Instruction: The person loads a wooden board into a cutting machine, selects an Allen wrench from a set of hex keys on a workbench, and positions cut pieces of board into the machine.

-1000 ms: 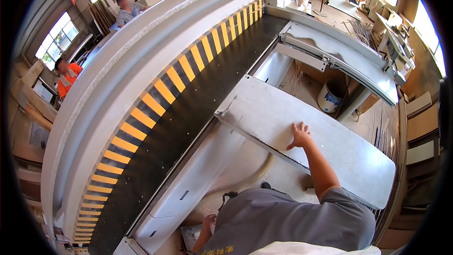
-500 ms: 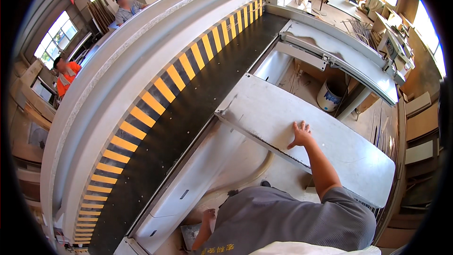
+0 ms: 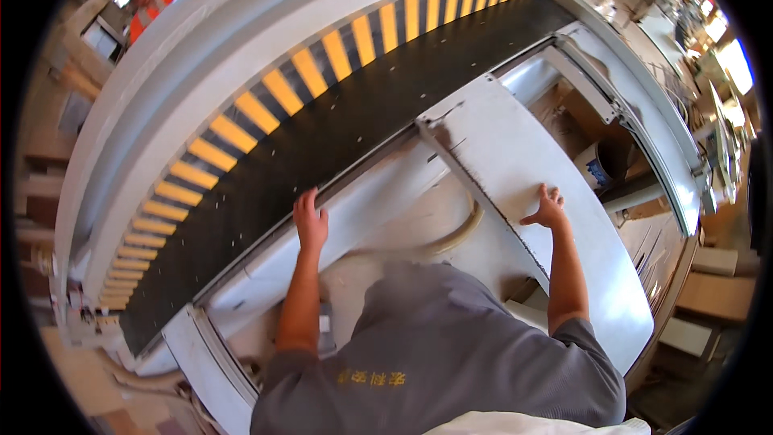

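Note:
My right hand (image 3: 549, 208) rests on the pale metal side table (image 3: 596, 274), its fingers and thumb spread and holding nothing. At the near edge of the black machine bed (image 3: 354, 133), my left hand (image 3: 311, 224) is raised with its thumb apart from the fingers. The fingertips overlap the bed's edge rail (image 3: 362, 163); whether they touch it I cannot tell. Small pale dots are scattered over the bed. Behind it runs a long light-grey beam (image 3: 217, 56) with a yellow-and-black striped strip (image 3: 282, 93) along its lower edge.
A white bucket (image 3: 600, 163) stands in the opening beyond the side table. On the floor between machine and table lies a curved hose (image 3: 459, 229). Another metal table (image 3: 193, 354) juts out at the lower left. Behind the beam is a person in orange (image 3: 150, 12).
My left hand has come up from low beside my body to the bed's near edge. The right hand stays on the side table. My view has turned.

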The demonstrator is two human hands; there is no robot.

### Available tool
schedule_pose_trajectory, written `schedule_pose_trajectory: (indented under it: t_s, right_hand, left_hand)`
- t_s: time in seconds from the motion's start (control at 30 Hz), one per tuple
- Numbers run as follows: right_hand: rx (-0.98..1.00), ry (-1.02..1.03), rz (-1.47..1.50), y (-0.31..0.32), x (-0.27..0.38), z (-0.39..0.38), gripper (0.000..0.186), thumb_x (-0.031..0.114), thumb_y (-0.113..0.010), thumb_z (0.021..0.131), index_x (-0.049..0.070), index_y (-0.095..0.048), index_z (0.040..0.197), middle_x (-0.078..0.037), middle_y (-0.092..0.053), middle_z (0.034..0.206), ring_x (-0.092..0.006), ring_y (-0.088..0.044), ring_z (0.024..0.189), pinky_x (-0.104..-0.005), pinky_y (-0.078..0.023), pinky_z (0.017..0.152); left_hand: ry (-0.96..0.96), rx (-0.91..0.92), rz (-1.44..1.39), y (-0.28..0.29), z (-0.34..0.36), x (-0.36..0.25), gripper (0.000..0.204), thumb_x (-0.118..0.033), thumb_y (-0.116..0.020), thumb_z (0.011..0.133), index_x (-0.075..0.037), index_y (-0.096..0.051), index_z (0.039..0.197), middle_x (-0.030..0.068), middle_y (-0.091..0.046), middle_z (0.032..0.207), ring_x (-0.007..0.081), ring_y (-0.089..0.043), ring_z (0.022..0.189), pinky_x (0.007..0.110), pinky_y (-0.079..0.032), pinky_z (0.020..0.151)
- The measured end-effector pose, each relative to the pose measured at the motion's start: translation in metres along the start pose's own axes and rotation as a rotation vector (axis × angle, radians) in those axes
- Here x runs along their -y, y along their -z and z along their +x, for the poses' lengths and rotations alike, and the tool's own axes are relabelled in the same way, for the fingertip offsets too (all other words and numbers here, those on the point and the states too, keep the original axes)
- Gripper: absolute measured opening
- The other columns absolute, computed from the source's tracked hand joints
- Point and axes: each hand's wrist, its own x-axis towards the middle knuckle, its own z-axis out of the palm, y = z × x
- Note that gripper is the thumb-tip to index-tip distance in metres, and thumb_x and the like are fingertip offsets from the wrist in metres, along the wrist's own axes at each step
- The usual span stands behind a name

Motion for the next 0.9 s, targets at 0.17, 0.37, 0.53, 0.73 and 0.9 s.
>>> schedule_pose_trajectory:
  t_s: [0.17,0.37,0.53,0.73,0.9]
  right_hand:
    - [-0.04,-0.004,-0.032,-0.009,-0.005,0.007,0.149,0.047,-0.098,0.047,0.012,-0.01,0.162,-0.037,-0.008,0.162,-0.062,-0.016,0.145,-0.0587,-0.03,0.117]
    - [-0.079,-0.023,-0.021,-0.01,-0.009,-0.002,0.142,0.042,-0.097,0.052,0.014,-0.012,0.162,-0.036,-0.011,0.162,-0.0604,-0.02,0.144,-0.0572,-0.031,0.117]
    - [-0.063,-0.022,-0.018,-0.011,-0.007,0.007,0.144,0.042,-0.097,0.051,0.017,-0.011,0.163,-0.034,-0.009,0.163,-0.0598,-0.017,0.146,-0.0569,-0.029,0.118]
    - [-0.054,-0.052,-0.011,-0.015,-0.013,0.011,0.145,0.042,-0.097,0.049,0.02,-0.01,0.163,-0.033,-0.006,0.164,-0.0579,-0.014,0.148,-0.0566,-0.027,0.119]
    - [-0.083,-0.044,-0.001,-0.017,-0.015,0.013,0.146,0.04,-0.098,0.049,0.02,-0.01,0.163,-0.032,-0.005,0.164,-0.0576,-0.013,0.148,-0.0565,-0.026,0.12]
  left_hand:
    - [0.052,0.002,0.231,-0.01,0.042,0.025,0.037,-0.021,-0.072,0.087,-0.011,-0.064,0.121,0.0147,-0.052,0.139,0.0387,-0.042,0.136,0.057,-0.035,0.111]
    - [0.116,0.147,0.484,0.001,0.079,0.021,0.032,-0.033,-0.067,0.092,-0.012,-0.067,0.117,0.0141,-0.056,0.133,0.0365,-0.045,0.134,0.064,-0.035,0.107]
    - [0.244,0.165,0.197,-0.016,0.093,0.048,0.039,-0.032,-0.068,0.092,-0.012,-0.062,0.125,0.0118,-0.06,0.125,0.0349,-0.047,0.131,0.059,-0.034,0.11]
    - [0.01,0.068,0.3,-0.024,0.108,0.049,0.042,-0.028,-0.069,0.091,-0.01,-0.059,0.128,0.0164,-0.056,0.132,0.0377,-0.049,0.128,0.052,-0.039,0.108]
    - [-0.104,0.153,0.243,-0.048,0.131,0.064,0.047,-0.032,-0.065,0.094,-0.006,-0.056,0.133,0.0171,-0.05,0.143,0.0366,-0.042,0.137,0.049,-0.032,0.117]
